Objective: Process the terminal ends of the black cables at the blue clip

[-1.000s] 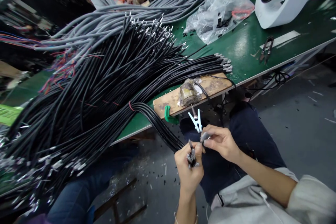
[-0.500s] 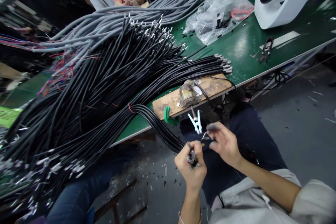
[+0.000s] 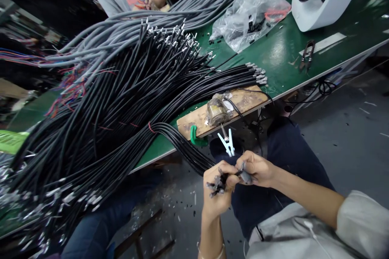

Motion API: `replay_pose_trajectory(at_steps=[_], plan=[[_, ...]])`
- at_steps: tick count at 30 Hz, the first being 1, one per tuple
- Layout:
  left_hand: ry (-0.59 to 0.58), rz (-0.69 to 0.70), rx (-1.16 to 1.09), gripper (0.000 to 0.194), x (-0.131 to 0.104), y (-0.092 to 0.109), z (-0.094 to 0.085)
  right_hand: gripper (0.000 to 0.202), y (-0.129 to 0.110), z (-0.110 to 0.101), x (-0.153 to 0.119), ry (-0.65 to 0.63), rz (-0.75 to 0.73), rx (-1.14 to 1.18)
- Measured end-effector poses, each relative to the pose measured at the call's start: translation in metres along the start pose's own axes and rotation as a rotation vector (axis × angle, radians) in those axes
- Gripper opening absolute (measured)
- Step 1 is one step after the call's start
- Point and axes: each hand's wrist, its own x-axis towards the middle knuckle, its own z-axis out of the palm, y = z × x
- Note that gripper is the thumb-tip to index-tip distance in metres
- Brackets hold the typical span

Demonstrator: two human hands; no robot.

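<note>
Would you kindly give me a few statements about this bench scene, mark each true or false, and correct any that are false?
1. The left hand grips a bunch of black cables. True.
2. The right hand is held well away from the left hand. False: the right hand has its fingertips close against the left hand's.
3. A green clamp sits at the left end of the wooden board. True.
4. The clip in front of the wooden board is red. False: the clip is pale blue.
5. Snips lie on the green table. True.
</note>
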Motion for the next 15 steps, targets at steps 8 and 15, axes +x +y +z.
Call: replay_pose_trajectory(at_steps=[8, 15], plan=[[0.192, 0.021, 0.141, 0.017, 0.003, -0.004, 0.021, 0.035, -0.034, -0.017, 0.010, 0.202, 0.133, -0.219], [0.374, 0.069, -0.058, 0.013, -0.006, -0.013, 0.020, 0.052, -0.042, -0.011, 0.040, 0.242, -0.026, -0.077]])
